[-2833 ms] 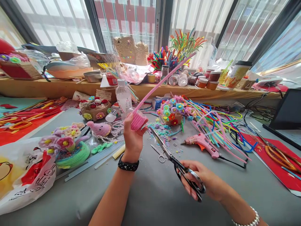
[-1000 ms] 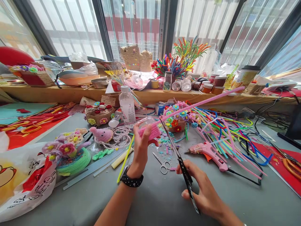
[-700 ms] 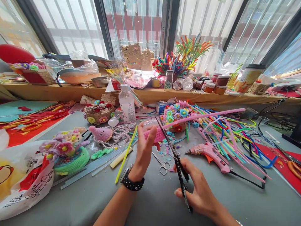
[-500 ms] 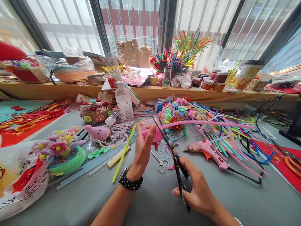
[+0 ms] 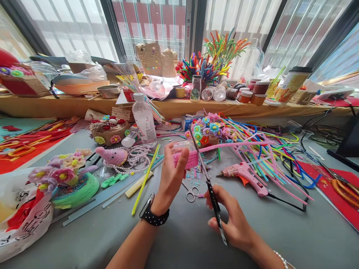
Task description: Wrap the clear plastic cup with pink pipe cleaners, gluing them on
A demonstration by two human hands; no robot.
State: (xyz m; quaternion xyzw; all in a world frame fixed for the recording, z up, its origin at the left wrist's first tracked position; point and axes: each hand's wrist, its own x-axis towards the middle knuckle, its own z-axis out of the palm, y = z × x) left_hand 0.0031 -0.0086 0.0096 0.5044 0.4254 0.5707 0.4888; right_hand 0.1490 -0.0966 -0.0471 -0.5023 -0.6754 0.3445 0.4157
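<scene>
My left hand (image 5: 170, 177) is wrapped round a small clear container coiled in pink pipe cleaner (image 5: 192, 160). From this coil a loose pink strand (image 5: 241, 144) stretches out to the right. My right hand (image 5: 234, 216) grips black-handled scissors (image 5: 206, 175) pointing up and away. Their blades are closed and cross the strand close to the coil; whether it is cut through I cannot tell. Beneath my hands, small silver scissors (image 5: 191, 193) lie among pink and blue clippings.
A pink glue gun (image 5: 248, 175) lies at right, by a heap of coloured pipe cleaners (image 5: 269, 160). Behind my left hand stands a clear bottle (image 5: 144, 121). Further left are a pink cone-shaped figure (image 5: 113, 156), bead strings (image 5: 136, 160) and a green flower pot (image 5: 77, 190).
The black-handled scissors have closed, their blades and handles coming together at the pink strand. My left hand keeps its hold on the coiled container. The view has shifted slightly.
</scene>
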